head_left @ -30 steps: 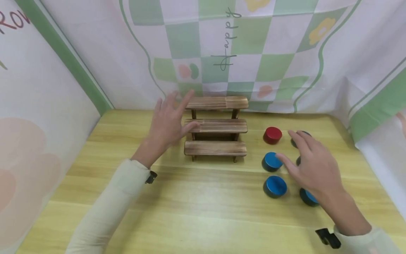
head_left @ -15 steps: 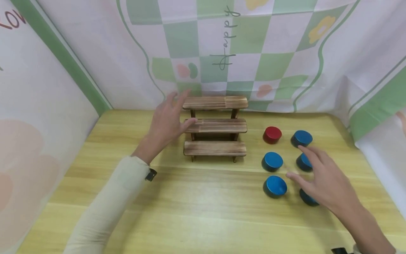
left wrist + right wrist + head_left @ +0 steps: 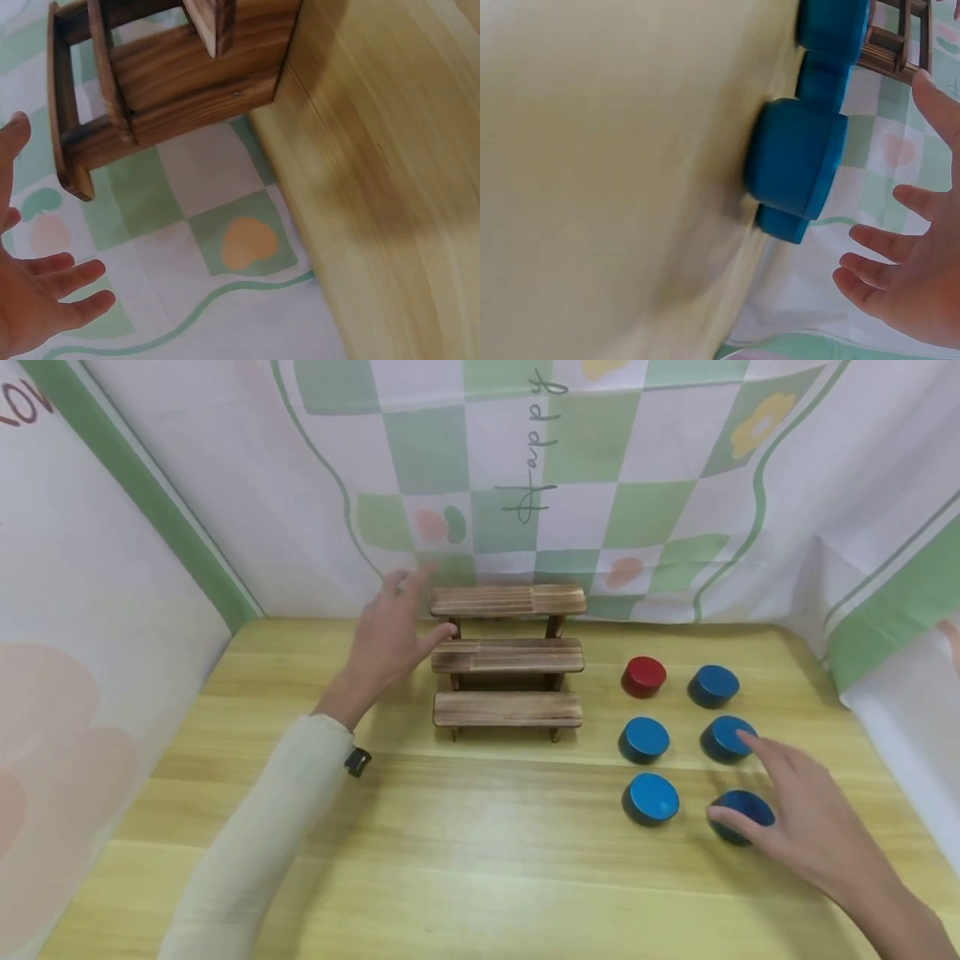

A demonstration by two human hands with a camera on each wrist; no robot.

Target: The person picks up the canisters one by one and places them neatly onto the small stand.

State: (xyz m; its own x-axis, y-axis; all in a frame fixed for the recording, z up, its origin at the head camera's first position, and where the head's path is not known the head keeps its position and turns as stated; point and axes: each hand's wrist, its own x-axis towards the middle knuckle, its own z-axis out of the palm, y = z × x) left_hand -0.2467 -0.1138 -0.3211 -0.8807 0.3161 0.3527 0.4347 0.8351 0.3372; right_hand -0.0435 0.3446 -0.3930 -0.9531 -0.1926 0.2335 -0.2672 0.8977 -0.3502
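Note:
A small three-tier wooden stand [image 3: 507,710] is at the back middle of the table. My left hand [image 3: 384,639] is spread at its left side, its thumb near the middle tier. In the left wrist view the fingers [image 3: 71,279] are apart and hold nothing. My right hand [image 3: 813,827] hovers over the right-hand round blocks with thumb and fingers apart. Its thumb overlaps the front right blue block [image 3: 750,810], and a fingertip overlaps the blue block behind it [image 3: 723,739]. The right wrist view shows the palm and loose fingers [image 3: 885,244] beside a blue block [image 3: 791,157].
A red round block [image 3: 643,677] stands right of the stand. Around it are more blue ones: back right [image 3: 714,686], middle left [image 3: 643,740] and front left [image 3: 650,799]. A checkered cloth [image 3: 510,443] hangs directly behind the table [image 3: 465,860].
My right hand has moved toward the front right, uncovering the blue blocks at the back right. My left hand has shifted slightly left, away from the stand. The blocks stay put.

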